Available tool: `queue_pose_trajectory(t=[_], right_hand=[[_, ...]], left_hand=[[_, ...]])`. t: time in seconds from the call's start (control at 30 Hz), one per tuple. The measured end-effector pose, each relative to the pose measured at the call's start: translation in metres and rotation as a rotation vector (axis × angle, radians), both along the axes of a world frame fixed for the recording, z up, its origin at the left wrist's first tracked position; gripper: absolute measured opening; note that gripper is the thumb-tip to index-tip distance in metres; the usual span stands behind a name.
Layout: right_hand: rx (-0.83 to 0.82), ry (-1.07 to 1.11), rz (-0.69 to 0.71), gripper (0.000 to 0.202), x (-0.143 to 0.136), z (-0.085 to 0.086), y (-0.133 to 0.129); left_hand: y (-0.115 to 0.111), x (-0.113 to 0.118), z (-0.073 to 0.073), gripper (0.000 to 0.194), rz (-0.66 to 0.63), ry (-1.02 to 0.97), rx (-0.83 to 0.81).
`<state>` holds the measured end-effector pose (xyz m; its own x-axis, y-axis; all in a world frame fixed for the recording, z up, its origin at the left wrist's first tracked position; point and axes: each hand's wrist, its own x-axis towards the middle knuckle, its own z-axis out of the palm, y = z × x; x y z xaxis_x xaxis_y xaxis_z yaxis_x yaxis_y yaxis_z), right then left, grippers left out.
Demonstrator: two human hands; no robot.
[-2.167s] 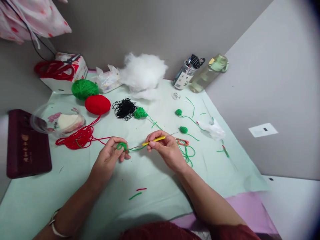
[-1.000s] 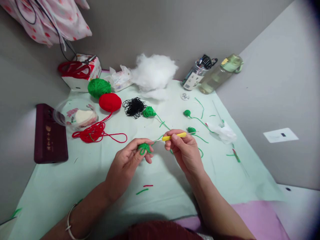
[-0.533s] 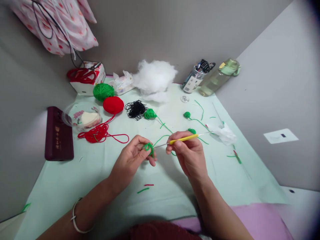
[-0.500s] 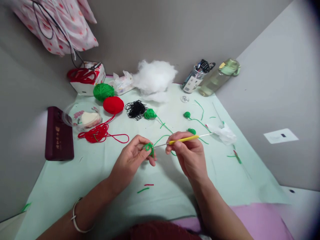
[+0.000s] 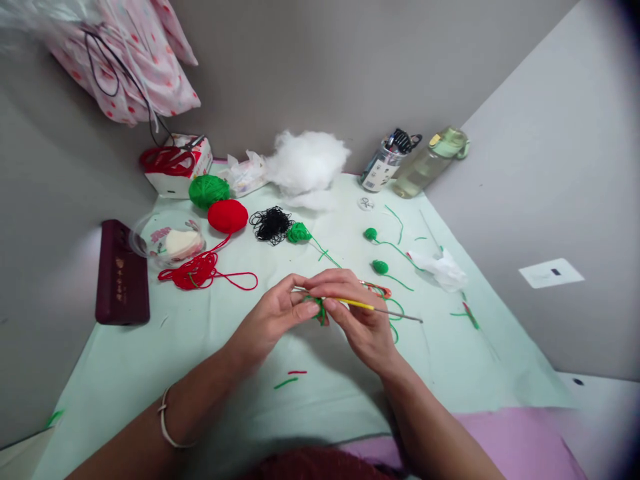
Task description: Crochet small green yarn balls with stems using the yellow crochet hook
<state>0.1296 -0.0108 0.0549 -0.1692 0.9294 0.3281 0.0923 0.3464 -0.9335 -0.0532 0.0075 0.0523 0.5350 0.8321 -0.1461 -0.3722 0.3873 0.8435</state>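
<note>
My left hand (image 5: 267, 319) pinches a small green crocheted piece (image 5: 319, 310) between thumb and fingers, which partly hide it. In my right hand (image 5: 363, 323) lies a double-ended crochet hook (image 5: 357, 304) with a yellow handle, its right metal end pointing away over the table. The right thumb and fingertips meet the left fingers at the green piece; whether they also grip it I cannot tell. Green yarn loops out beside the right hand. Behind my hands, another strand leads to a small green yarn ball (image 5: 299, 233).
Red yarn ball (image 5: 228, 217), green yarn ball (image 5: 209, 191) and black yarn (image 5: 271, 225) lie at back left. White stuffing (image 5: 310, 163), a pen holder (image 5: 383, 167) and a bottle (image 5: 430, 163) stand along the wall. Small green crocheted balls (image 5: 380, 267) lie right; a dark red phone (image 5: 123, 273) left.
My right hand has moved left against the left fingers. The hook has swung, its right end now pointing lower. An orange item behind the right hand has come into view.
</note>
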Motion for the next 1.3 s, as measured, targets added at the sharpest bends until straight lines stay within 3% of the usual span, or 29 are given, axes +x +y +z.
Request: queue_pose_trajectory(t=[0.1,0.43,0.57,0.63,0.7,0.77,0.83,0.87,0.93,1.03,1.1,1.13,1.2,1.3], right_hand=[[-0.052,-0.019,0.084,0.028,0.004,-0.003,0.0],[-0.147,-0.035,0.019,0.024,0.006,0.002,0.003],[-0.204,0.046,-0.08,0.016,0.006,0.008,0.004],[-0.221,0.105,-0.095,0.015,0.009,0.011,0.005],[-0.253,0.165,-0.09,0.014,0.013,0.012,0.006],[-0.305,0.196,-0.104,0.013,0.017,0.011,0.005],[-0.354,0.221,-0.13,0.012,0.018,0.009,0.004],[-0.377,0.238,-0.139,0.012,0.017,0.008,0.004],[-0.409,0.278,-0.135,0.014,0.012,0.007,0.003],[-0.423,0.307,-0.121,0.017,0.001,0.006,0.002],[-0.417,0.3,-0.121,0.017,-0.007,0.006,0.0],[-0.41,0.292,-0.12,0.016,-0.01,0.007,-0.001],[-0.385,0.285,-0.112,0.016,-0.016,0.009,-0.004],[-0.313,0.323,-0.131,0.015,-0.02,0.015,-0.007]], left_hand=[[0.002,0.002,0.001,0.02,0.003,-0.044,-0.053],[0.003,0.016,-0.005,0.026,0.017,-0.086,-0.079],[0.0,0.014,-0.005,0.051,-0.176,-0.063,-0.007],[0.001,0.006,-0.001,0.057,-0.269,0.063,0.083],[0.006,-0.006,0.006,0.05,-0.177,0.324,0.277],[0.01,-0.02,0.012,0.043,0.08,0.54,0.52],[0.011,-0.031,0.017,0.038,0.28,0.634,0.624],[0.011,-0.034,0.02,0.037,0.333,0.618,0.617],[0.007,-0.036,0.026,0.039,0.313,0.45,0.493],[0.0,-0.028,0.041,0.052,0.224,-0.018,0.132],[-0.002,-0.021,0.053,0.052,0.305,-0.205,-0.075],[-0.002,-0.018,0.058,0.051,0.35,-0.255,-0.102],[-0.001,-0.014,0.064,0.046,0.42,-0.288,-0.027],[0.0,-0.008,0.06,0.031,0.452,-0.229,0.252]])
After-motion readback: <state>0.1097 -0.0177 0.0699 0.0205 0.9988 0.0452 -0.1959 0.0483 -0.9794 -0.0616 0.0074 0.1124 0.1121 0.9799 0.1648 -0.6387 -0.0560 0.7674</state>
